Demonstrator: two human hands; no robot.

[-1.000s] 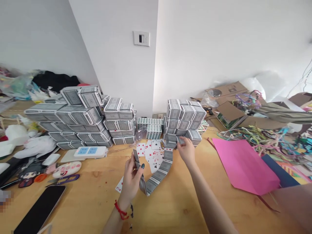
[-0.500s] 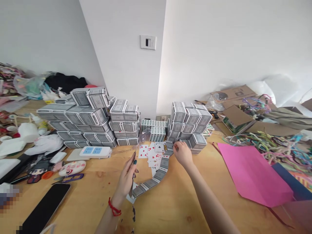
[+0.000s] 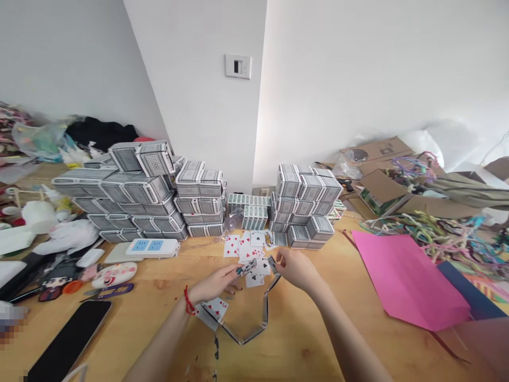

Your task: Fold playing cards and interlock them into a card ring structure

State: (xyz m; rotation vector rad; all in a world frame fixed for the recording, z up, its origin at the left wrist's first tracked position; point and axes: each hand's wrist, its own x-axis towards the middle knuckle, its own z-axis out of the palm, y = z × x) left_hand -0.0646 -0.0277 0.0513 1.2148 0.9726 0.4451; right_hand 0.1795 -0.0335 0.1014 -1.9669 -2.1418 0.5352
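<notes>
A strip of joined grey-backed playing cards (image 3: 254, 328) hangs in a bent loop above the wooden table (image 3: 302, 339). My left hand (image 3: 217, 282), with a red string at the wrist, pinches one end of the strip near the loose cards. My right hand (image 3: 292, 268) pinches the other end, close beside the left. Several face-up red and black cards (image 3: 244, 249) lie on the table just behind both hands. One red-pip card (image 3: 217, 307) lies under my left wrist.
Stacks of grey card boxes stand at the back left (image 3: 131, 196) and back centre (image 3: 306, 207). A white power strip (image 3: 153, 247), scissors (image 3: 111, 290), a phone (image 3: 67, 342) and toys lie left. Pink paper (image 3: 405, 281), cardboard boxes (image 3: 377, 180) and coloured strands crowd the right.
Both hands have come together in front of the loose cards. The strip, stretched out from the stacks before, now sags in a loop below them.
</notes>
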